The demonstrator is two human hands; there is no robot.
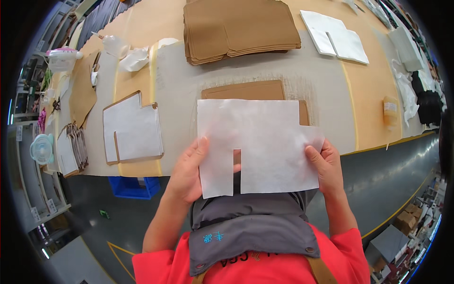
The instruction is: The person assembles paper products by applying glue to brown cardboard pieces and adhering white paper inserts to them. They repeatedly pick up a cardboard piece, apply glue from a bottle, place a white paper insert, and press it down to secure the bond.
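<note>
Between my two hands I hold a white cut sheet (269, 142) with a narrow slot in its lower edge and a stepped notch at its upper right. My left hand (189, 168) pinches its left edge, thumb on top. At the right edge my right hand (326, 165) grips it, thumb in front and fingers behind. Some left-hand fingertips show through the slot. Partly hidden behind the sheet, a brown cut piece (246, 90) lies on the table. My lap and grey apron (250, 222) are below the sheet.
A tall stack of brown pieces (241, 33) stands at the back. White slotted sheets (333, 38) lie at back right, a white-topped stack (135, 130) at left. A glue bottle (390, 111) is near the right edge, a squeeze bottle (116, 46) back left. A blue crate (135, 187) sits below the table.
</note>
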